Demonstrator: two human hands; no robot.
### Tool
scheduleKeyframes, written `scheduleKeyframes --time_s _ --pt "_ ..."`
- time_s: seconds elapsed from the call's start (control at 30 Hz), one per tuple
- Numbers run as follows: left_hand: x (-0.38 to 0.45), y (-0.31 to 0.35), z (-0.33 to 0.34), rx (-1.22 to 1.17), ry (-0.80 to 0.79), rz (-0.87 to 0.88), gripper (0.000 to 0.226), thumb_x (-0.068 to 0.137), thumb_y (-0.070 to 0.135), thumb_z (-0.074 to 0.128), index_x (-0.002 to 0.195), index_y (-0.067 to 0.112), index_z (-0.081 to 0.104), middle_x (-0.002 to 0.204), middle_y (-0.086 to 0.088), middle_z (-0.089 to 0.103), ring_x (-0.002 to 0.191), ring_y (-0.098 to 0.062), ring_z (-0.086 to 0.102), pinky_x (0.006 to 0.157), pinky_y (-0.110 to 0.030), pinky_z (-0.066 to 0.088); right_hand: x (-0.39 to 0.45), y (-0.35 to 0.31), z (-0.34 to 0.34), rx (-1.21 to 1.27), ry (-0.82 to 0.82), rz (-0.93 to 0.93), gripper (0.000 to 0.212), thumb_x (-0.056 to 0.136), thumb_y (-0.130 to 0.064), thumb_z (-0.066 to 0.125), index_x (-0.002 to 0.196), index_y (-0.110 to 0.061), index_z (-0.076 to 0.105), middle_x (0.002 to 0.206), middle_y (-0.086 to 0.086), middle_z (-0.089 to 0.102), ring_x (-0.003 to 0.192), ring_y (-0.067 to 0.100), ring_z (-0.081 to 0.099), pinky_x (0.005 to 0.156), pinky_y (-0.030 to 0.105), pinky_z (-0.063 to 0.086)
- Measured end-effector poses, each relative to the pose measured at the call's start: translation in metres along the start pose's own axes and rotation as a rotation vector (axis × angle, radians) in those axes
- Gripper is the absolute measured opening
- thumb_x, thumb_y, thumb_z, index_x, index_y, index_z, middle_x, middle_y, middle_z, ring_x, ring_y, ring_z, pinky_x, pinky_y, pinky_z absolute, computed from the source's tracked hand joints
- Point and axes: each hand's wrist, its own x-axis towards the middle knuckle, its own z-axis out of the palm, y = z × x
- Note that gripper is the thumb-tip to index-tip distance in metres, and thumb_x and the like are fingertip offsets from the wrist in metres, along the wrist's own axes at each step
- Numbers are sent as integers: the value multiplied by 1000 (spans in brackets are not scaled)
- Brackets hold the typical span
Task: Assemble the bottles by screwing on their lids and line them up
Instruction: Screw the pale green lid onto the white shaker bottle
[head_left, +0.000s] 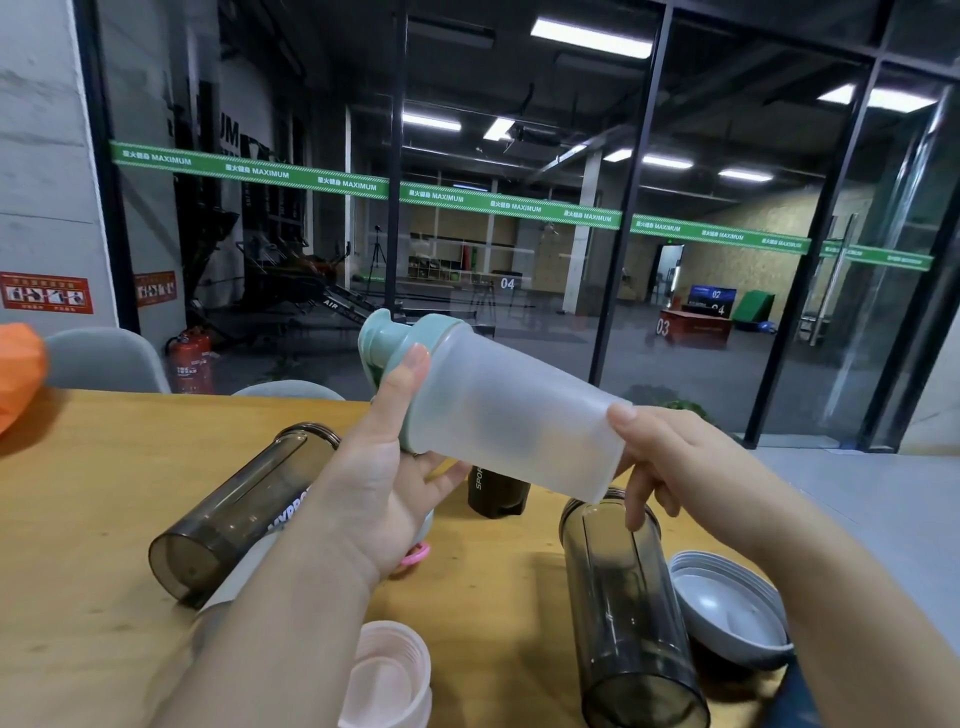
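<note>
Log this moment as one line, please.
step: screwing lid | left hand: grips teal lid | right hand: holds frosted bottle base | bottle: tilted, off table

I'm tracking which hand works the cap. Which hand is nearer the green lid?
Left. The left hand grips the bottle right at the green lid; the right hand holds the bottle's base, at the far end from it.

A wooden table (93, 499) stood before a black-framed glass wall (519, 156) banded with green tape (509, 205) — beyond it lay a dim gym hall lit by ceiling strip lights (589, 36), with grey chairs (104, 358) alongside.
</note>
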Motion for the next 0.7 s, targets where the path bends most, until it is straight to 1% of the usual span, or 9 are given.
scheduleKeyframes --time_s 0.1,0.17,0.23,0.27,0.33,0.37,0.47,0.53,0.7 --pt "0 0 -1 3 -2 -5 60 64 49 62 119 26 61 107 2 74 106 -21 66 97 -45 45 1 2 1 40 -1 19 77 68 -78 23 91 -22 71 78 -6 74 54 11 63 62 29 39" --pt "0 0 -1 0 10 2 59 64 49 63 118 27 62 106 2 74 106 -21 67 96 -44 46 1 3 1 51 35 15 72 70 -78 27 98 -27 68 82 -10 73 58 9 65 62 30 44" --pt "1 0 -2 -9 26 9 55 65 48 63 115 27 63 106 2 74 106 -21 67 95 -44 47 0 3 2 87 67 -32 67 68 -76 41 118 -33 54 92 -15 68 70 4 68 67 30 51" --pt "1 0 -2 -13 34 9 53 65 48 63 114 27 63 106 2 74 106 -20 67 93 -43 47 1 3 2 102 57 -68 74 64 -74 53 128 -39 42 105 -19 62 79 3 68 71 29 54" --pt "2 1 -2 -26 44 11 54 65 48 64 114 27 63 105 3 74 105 -20 67 89 -41 49 1 2 1 61 21 -132 95 54 -67 74 133 -54 21 123 -25 46 90 5 67 78 31 56" --pt "2 1 -2 -33 49 12 54 64 48 64 114 27 63 106 3 74 105 -20 67 89 -41 49 1 2 1 11 8 -155 98 54 -62 79 130 -58 17 126 -28 41 91 4 65 80 31 56" --pt "2 1 -3 -41 64 16 54 64 48 65 114 27 63 107 2 74 105 -21 67 94 -44 47 1 1 2 -79 12 -184 89 61 -41 83 117 -62 17 124 -29 38 90 0 62 82 30 55" --pt "2 0 -4 -39 63 14 54 65 48 65 115 27 62 106 2 74 104 -21 68 94 -45 47 1 1 2 -79 17 -182 80 63 -36 83 112 -58 24 119 -28 44 86 1 63 80 31 56" --pt "3 0 -3 -40 63 -4 54 66 48 64 115 27 63 103 2 75 103 -21 68 94 -44 47 0 2 0 -86 13 -164 65 65 -49 77 114 -49 35 111 -23 52 80 5 64 72 32 57"
